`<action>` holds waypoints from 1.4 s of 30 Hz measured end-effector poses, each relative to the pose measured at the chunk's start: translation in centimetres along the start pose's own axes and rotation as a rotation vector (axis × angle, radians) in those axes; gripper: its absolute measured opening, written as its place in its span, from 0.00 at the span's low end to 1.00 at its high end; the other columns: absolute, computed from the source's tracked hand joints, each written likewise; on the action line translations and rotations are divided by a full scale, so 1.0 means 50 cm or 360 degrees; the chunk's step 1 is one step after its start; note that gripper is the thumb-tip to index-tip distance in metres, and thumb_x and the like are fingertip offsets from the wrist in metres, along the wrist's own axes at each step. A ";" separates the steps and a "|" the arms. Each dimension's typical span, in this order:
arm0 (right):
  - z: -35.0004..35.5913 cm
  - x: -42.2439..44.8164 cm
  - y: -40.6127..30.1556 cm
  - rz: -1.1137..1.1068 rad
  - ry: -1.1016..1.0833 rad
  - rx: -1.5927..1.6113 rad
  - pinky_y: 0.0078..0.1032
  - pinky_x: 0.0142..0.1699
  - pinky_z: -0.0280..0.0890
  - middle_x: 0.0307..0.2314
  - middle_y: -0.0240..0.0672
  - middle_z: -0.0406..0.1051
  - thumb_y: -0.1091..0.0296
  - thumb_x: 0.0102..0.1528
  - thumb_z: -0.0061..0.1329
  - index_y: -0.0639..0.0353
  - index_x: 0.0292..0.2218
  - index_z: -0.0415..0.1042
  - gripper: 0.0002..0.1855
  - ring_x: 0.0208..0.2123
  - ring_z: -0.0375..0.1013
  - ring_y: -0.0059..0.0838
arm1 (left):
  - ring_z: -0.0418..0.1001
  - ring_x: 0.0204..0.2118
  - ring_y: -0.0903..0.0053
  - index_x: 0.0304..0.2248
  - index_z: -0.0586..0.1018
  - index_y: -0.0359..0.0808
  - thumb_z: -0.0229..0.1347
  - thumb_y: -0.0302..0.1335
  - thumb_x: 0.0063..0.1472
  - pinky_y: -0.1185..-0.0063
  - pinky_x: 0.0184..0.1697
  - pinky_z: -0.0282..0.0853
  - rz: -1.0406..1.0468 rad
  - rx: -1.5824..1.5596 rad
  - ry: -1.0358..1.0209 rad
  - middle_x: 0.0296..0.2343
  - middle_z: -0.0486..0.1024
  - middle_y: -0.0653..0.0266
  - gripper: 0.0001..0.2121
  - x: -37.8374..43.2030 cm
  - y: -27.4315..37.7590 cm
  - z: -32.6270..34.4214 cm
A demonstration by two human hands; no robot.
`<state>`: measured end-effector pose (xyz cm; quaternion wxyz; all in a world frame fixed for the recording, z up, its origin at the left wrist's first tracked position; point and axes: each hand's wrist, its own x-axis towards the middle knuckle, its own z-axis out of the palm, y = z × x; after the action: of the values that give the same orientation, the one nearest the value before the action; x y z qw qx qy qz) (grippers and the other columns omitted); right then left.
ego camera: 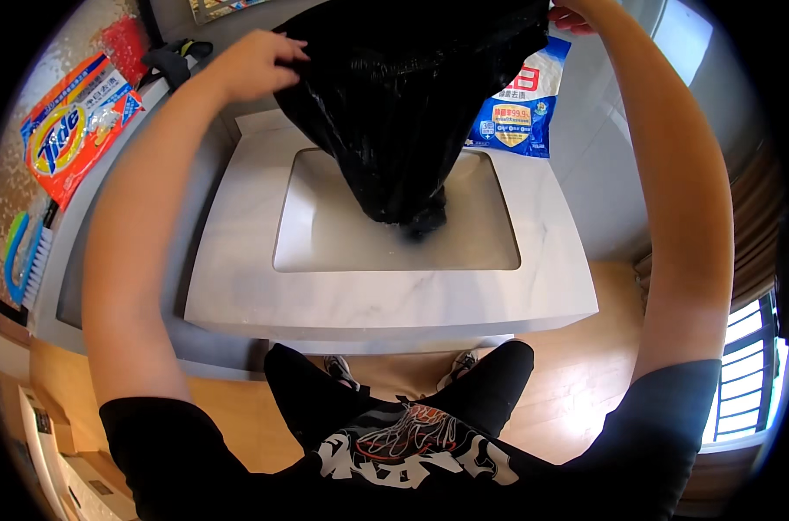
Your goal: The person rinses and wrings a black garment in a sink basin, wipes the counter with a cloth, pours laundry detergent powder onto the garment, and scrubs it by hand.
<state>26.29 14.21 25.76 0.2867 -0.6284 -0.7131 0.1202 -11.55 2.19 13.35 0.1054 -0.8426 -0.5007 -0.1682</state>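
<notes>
A wet black cloth, apparently a garment (394, 91), hangs over a white sink basin (296, 241). Its lower end dips into the cloudy water (362, 251). My right hand (573, 18), partly cut off by the top of the picture, has curled fingers and grips the cloth's upper right corner. On the other side, my left hand (264, 65) is at the cloth's upper left edge. Its fingertips overlap the fabric with thumb and fingers spread; whether they pinch it cannot be made out.
Behind the marble-patterned countertop (381, 299) stands a blue and white detergent bag (515, 124), partly covered by the cloth. An orange Tide bag (81, 130), a blue scrub brush (26, 260) and a dark item (173, 62) lie on the left ledge (85, 208).
</notes>
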 end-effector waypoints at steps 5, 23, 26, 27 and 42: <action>0.011 -0.013 0.026 0.0065 0.0126 -0.0039 0.33 0.32 0.71 0.27 0.43 0.74 0.65 0.50 0.47 0.64 0.30 0.75 0.11 0.26 0.75 0.36 | 0.71 0.34 0.82 0.29 0.74 0.27 0.53 0.18 0.50 0.82 0.40 0.67 -0.0324 -0.0541 0.0238 0.29 0.75 0.66 0.05 0.007 -0.029 -0.038; -0.037 -0.008 0.050 -0.0337 0.0282 0.1120 0.36 0.35 0.68 0.24 0.36 0.69 0.66 0.50 0.48 0.61 0.33 0.70 0.10 0.28 0.70 0.33 | 0.72 0.38 0.60 0.29 0.76 0.30 0.49 0.16 0.48 0.68 0.43 0.69 -0.1257 -0.0545 0.0585 0.31 0.74 0.54 0.08 0.072 0.097 -0.190; 0.020 -0.036 0.071 -0.0524 0.0288 0.0945 0.34 0.35 0.68 0.25 0.36 0.71 0.64 0.49 0.51 0.62 0.34 0.71 0.12 0.28 0.71 0.34 | 0.72 0.38 0.61 0.34 0.74 0.29 0.43 0.13 0.49 0.67 0.40 0.70 -0.1159 -0.1380 0.0948 0.30 0.73 0.55 0.14 0.058 0.070 -0.144; 0.049 -0.036 0.082 -0.0590 0.0278 0.0835 0.33 0.35 0.68 0.25 0.37 0.71 0.64 0.49 0.51 0.63 0.34 0.72 0.13 0.28 0.71 0.34 | 0.72 0.38 0.62 0.35 0.74 0.29 0.42 0.13 0.48 0.67 0.38 0.71 -0.0967 -0.1552 0.0976 0.30 0.73 0.55 0.14 0.042 0.046 -0.128; 0.533 -0.257 0.371 -0.1223 -0.0774 -0.0483 0.44 0.50 0.60 0.46 0.49 0.62 0.52 0.40 0.63 0.55 0.53 0.55 0.44 0.48 0.63 0.51 | 0.60 0.51 0.54 0.55 0.62 0.37 0.63 0.57 0.37 0.58 0.52 0.55 -0.0304 0.0038 -0.0860 0.46 0.66 0.49 0.48 -0.119 0.196 0.433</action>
<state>27.30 10.21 -8.90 0.0403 -0.3076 -0.9497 0.0436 -1.70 0.20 -8.98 -0.0383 -0.8046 -0.5896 0.0593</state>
